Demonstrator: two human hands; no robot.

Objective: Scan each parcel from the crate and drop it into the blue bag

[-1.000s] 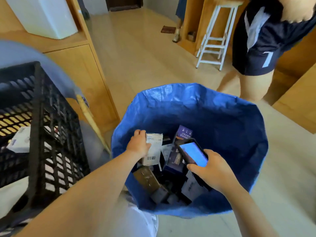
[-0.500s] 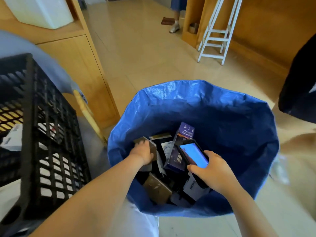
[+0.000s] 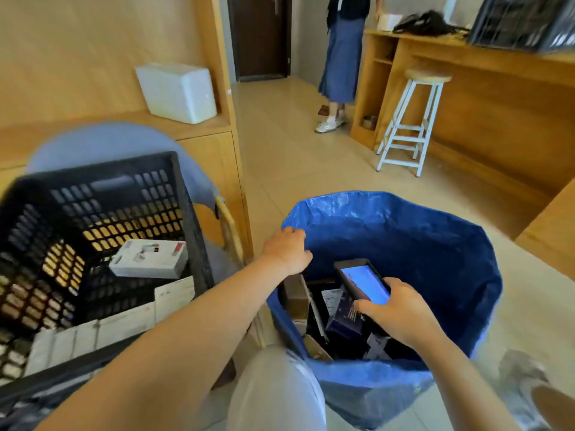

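Head view: left hand (image 3: 287, 251) sits empty at the near-left rim of the blue bag (image 3: 404, 231), fingers loosely curled, holding nothing; can't tell if it touches the rim fabric. Right hand (image 3: 401, 315) grips the handheld scanner (image 3: 362, 283) from below, fingers wrapped round its lower body, lit screen up, over the bag mouth. Several boxes already lie in the bag, a dark purple box (image 3: 345, 318) just under the scanner. More parcels wait in the black crate (image 3: 102, 231) to the left: a white boxed parcel (image 3: 148, 259) on top, flat white mailers (image 3: 124, 318) along the near side.

Risks, as judgement: scanner hangs right over the open bag, so a loose grip could drop it in among the parcels. Reaching left across to the crate could snag the soft bag rim and fold it shut or tip it. White box rests tilted on the others and may slide when grabbed one-handed. Skipping a scan is possible with mailers stacked tight together.
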